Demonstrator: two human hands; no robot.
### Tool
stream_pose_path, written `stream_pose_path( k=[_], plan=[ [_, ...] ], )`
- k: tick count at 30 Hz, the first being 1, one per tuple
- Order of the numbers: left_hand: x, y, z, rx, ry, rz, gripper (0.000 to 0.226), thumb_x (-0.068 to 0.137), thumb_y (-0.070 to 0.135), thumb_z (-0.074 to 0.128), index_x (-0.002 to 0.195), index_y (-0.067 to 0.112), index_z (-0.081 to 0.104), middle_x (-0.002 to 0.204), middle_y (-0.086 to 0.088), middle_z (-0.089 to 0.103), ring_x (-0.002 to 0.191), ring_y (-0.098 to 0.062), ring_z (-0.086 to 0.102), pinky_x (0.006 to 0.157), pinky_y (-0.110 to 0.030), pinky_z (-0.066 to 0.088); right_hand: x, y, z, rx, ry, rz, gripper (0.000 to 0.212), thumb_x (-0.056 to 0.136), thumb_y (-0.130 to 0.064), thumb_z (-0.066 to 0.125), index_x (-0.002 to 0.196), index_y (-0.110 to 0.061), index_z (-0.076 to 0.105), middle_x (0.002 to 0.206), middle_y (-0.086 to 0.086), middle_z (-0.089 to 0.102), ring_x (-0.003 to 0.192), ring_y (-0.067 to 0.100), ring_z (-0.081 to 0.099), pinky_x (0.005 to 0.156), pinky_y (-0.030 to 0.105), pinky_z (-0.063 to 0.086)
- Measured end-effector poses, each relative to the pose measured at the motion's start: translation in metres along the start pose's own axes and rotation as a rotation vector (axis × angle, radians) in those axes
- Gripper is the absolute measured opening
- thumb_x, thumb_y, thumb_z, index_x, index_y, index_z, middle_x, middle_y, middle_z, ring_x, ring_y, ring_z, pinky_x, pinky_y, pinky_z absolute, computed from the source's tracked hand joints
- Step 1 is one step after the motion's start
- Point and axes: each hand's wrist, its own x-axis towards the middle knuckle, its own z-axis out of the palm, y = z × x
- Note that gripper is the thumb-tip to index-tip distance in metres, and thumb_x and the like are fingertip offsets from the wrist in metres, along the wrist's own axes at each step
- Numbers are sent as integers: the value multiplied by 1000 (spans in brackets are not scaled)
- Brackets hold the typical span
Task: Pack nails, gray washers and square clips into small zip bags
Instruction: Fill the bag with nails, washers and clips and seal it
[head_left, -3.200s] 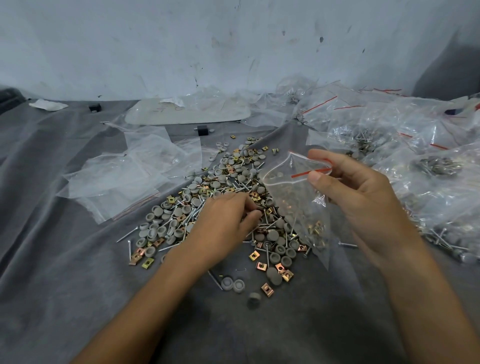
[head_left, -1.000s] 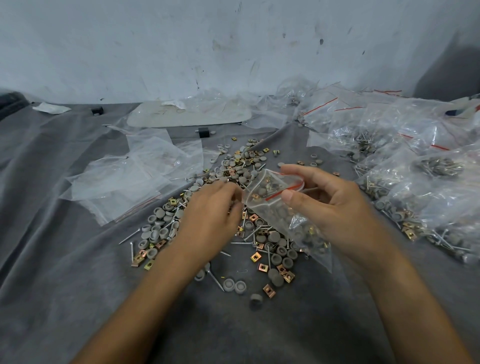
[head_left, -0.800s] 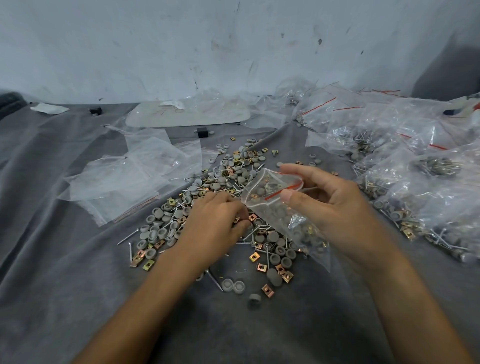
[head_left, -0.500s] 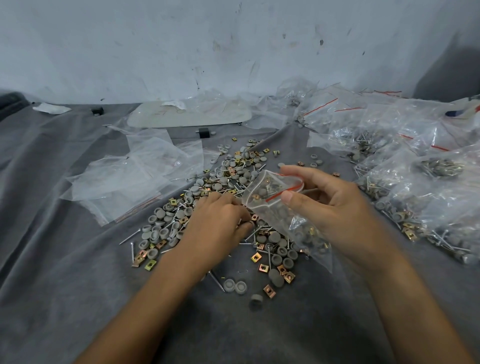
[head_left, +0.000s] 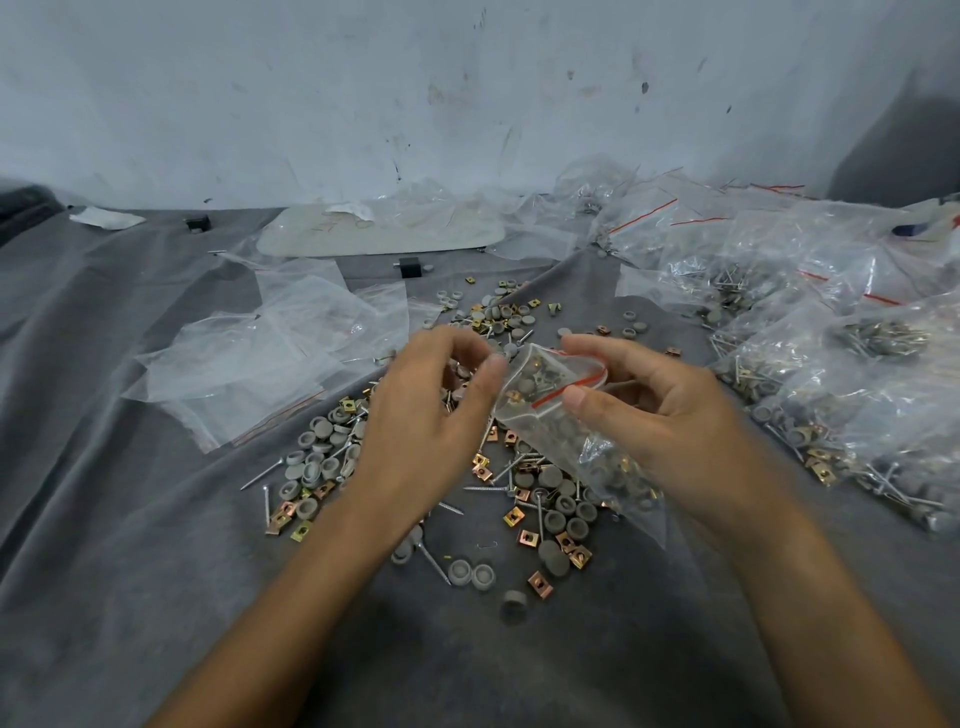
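Lifting from the pile (head_left: 545, 499) to the zip bag (head_left: 545, 423) at mid-frame, the left hand (head_left: 421, 415), fingers (head_left: 452, 343) curled, likely brings parts, unseen; the right hand (head_left: 670, 415) pinches its rim.

A clear zip bag (head_left: 545, 415) with a red strip at its open mouth hangs tilted, pinched by the right hand (head_left: 660, 421) and part-filled. Under it and to its left lie loose gray washers (head_left: 311, 470), brass square clips (head_left: 513, 518) and nails (head_left: 266, 504). Empty zip bags (head_left: 270, 358) lie farther left of it, filled zip bags (head_left: 831, 364) to its right.
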Motion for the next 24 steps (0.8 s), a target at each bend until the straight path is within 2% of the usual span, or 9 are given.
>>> stream_pose_path(
  k=[3, 7, 9, 12, 14, 17, 19, 22, 24],
  plan=[
    [-4, 4, 5, -19, -58, 31, 14, 100, 44, 57, 103, 32, 62, 100, 16, 61, 95, -6, 58, 79, -27, 47, 0, -1, 0, -3, 1, -8, 35, 90, -20, 75, 121, -37, 72, 97, 10, 74, 81, 23, 67, 73, 25, 56],
    [-5, 5, 5, 3, -103, 19, 22, 100, 50, 51, 106, 34, 64, 102, 18, 59, 98, -1, 56, 78, -18, 41, 1, 2, -1, 6, -6, -15, 33, 91, -21, 76, 119, -39, 73, 95, 9, 74, 79, 11, 65, 71, 21, 55],
    [-5, 6, 4, -25, -75, -38, 22, 99, 56, 52, 103, 35, 60, 93, 17, 61, 87, -1, 58, 69, -13, 40, 2, 3, -1, 12, -2, -23, 33, 90, -21, 76, 117, -40, 73, 94, 8, 74, 80, 13, 66, 72, 22, 56],
    [-6, 8, 2, -63, -55, -168, 36, 91, 72, 51, 93, 36, 54, 75, 11, 59, 65, -2, 54, 57, -18, 42, 2, 7, -1, 3, 28, -47, 34, 89, -23, 77, 117, -42, 73, 92, 3, 73, 88, 25, 70, 75, 33, 60],
    [-7, 10, -1, -82, -61, -213, 48, 84, 81, 52, 86, 33, 54, 67, 11, 56, 58, -1, 49, 56, -27, 43, 2, 7, -1, -7, 64, -81, 34, 88, -26, 78, 118, -42, 73, 93, 2, 72, 93, 30, 69, 75, 38, 63],
    [-9, 15, -7, -166, -84, -263, 53, 76, 86, 56, 83, 33, 56, 61, 17, 53, 54, 1, 44, 56, -28, 38, 1, 2, -2, -1, 127, -175, 35, 84, -36, 80, 118, -40, 72, 99, 4, 74, 95, 32, 70, 80, 44, 63],
    [-12, 17, -13, -196, -117, -297, 52, 73, 85, 58, 86, 35, 59, 64, 20, 56, 55, 1, 47, 58, -28, 38, -1, -3, -1, 30, 163, -234, 36, 82, -42, 82, 117, -39, 73, 99, 4, 75, 93, 32, 71, 83, 45, 62],
    [-16, 21, -23, -233, -210, -327, 54, 72, 82, 61, 100, 36, 67, 79, 20, 69, 64, 1, 59, 63, -23, 44, -3, -10, 5, 90, 190, -272, 42, 78, -47, 84, 117, -37, 72, 98, 2, 76, 92, 31, 72, 82, 41, 62],
    [-19, 26, -28, -332, -254, -310, 52, 72, 75, 65, 104, 35, 71, 89, 9, 75, 75, -9, 66, 65, -24, 49, -5, -11, 13, 127, 174, -284, 43, 77, -47, 84, 117, -35, 72, 96, 4, 76, 90, 33, 71, 81, 46, 61]
  ],
)
